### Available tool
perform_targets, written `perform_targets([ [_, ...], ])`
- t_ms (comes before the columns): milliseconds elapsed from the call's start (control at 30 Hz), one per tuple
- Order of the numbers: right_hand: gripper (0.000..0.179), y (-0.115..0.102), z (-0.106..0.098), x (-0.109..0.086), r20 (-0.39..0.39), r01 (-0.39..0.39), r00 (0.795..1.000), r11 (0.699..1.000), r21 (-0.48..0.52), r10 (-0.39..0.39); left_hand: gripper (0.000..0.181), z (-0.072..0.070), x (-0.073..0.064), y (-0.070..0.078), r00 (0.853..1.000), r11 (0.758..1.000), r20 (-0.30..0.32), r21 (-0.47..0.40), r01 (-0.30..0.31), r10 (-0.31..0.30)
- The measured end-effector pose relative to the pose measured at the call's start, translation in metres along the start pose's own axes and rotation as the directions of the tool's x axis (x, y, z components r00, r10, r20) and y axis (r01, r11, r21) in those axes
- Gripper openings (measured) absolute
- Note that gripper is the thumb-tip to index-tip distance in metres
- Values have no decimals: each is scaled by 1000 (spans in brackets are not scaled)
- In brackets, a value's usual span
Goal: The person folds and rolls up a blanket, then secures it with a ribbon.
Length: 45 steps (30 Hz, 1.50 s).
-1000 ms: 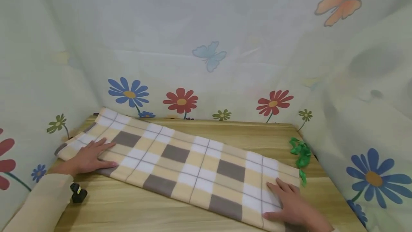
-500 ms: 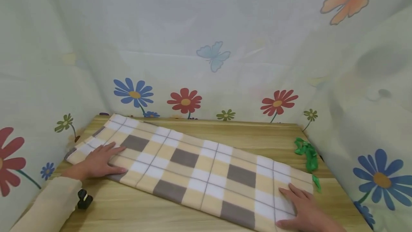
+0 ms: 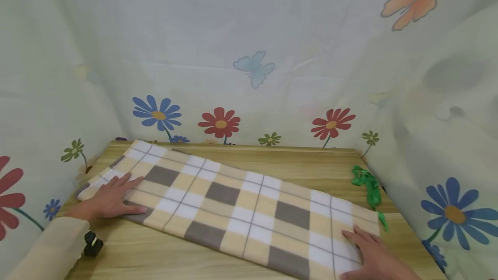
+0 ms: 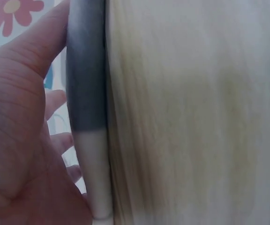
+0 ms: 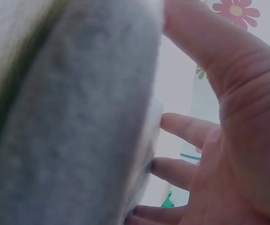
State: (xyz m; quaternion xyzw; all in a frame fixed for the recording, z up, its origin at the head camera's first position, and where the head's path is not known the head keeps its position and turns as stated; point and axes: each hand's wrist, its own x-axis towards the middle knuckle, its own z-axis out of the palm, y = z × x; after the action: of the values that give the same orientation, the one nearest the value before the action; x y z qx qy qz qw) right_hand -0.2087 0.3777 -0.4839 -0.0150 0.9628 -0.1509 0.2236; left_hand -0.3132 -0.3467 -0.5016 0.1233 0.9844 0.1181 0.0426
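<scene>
A plaid fleece blanket (image 3: 241, 211) in beige, white and grey-brown lies folded into a long strip, slanting from back left to front right. My left hand (image 3: 110, 198) rests on its left end with the fingers spread. On the right end lies my right hand (image 3: 375, 254), its fingers straight and its thumb near the front edge. In the left wrist view the blanket's folded edge (image 4: 89, 84) runs beside my palm, and my fingertips touch the top. The right wrist view shows straight fingertips against the thick fold (image 5: 78, 122).
The wooden table (image 3: 163, 254) carries the blanket. A crumpled green ribbon-like thing (image 3: 367, 187) lies near the table's right edge. A small black device (image 3: 92, 244) is by the left sleeve (image 3: 58, 245). Flower-printed curtains (image 3: 194, 55) enclose the back and sides.
The blanket's right end and my right hand have shifted right and slightly toward me. My left hand stays on the left end. The view has swayed a little.
</scene>
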Motion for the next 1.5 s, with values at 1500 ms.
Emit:
perform_targets([
  [1500, 107, 36, -12, -13, 70, -9, 998, 997, 73, 4, 104, 12, 6, 8, 996, 995, 0, -32, 94, -94],
])
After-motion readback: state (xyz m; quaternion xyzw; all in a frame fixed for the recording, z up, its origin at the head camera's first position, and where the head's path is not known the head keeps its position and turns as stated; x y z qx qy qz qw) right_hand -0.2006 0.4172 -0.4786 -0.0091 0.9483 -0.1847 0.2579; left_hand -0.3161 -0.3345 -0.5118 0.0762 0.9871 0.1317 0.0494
